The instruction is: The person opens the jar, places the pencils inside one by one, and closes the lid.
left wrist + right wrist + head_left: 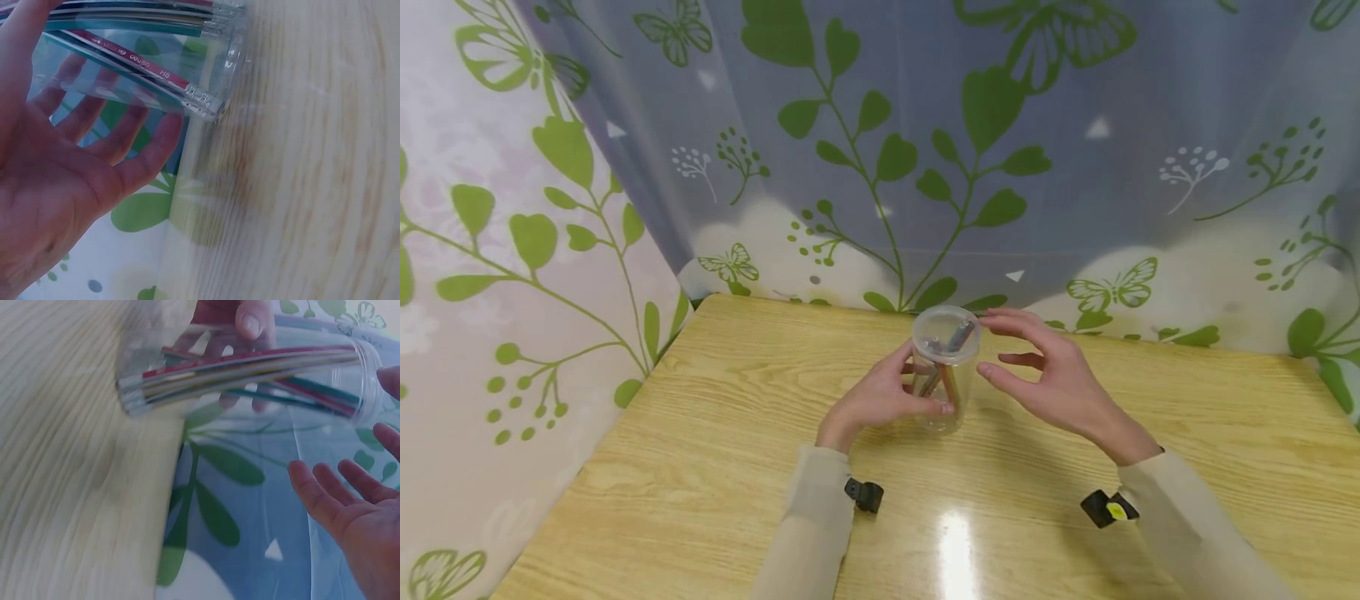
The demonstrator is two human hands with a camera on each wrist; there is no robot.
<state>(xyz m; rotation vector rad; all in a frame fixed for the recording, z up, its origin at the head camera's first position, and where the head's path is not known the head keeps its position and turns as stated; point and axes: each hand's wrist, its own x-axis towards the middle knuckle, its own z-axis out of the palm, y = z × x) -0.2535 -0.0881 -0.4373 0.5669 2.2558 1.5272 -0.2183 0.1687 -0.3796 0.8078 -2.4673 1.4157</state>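
A clear plastic jar [945, 423] with a translucent round lid [942, 332] stands close over the table in the head view. Several pencils [250, 370] lean inside it, some red, some dark green; one in the left wrist view bears an HB mark. My left hand [880, 398] grips the jar's side, thumb in front and fingers behind. On the other side, my right hand [1060, 385] is spread with curved, parted fingers, its fingertips right by the lid's edge. It holds nothing.
The wooden table [700, 467] runs under both arms. A patterned curtain [1075, 183] hangs along its far edge, with another printed cloth [512, 333] at the left. Small black devices sit at both wrists.
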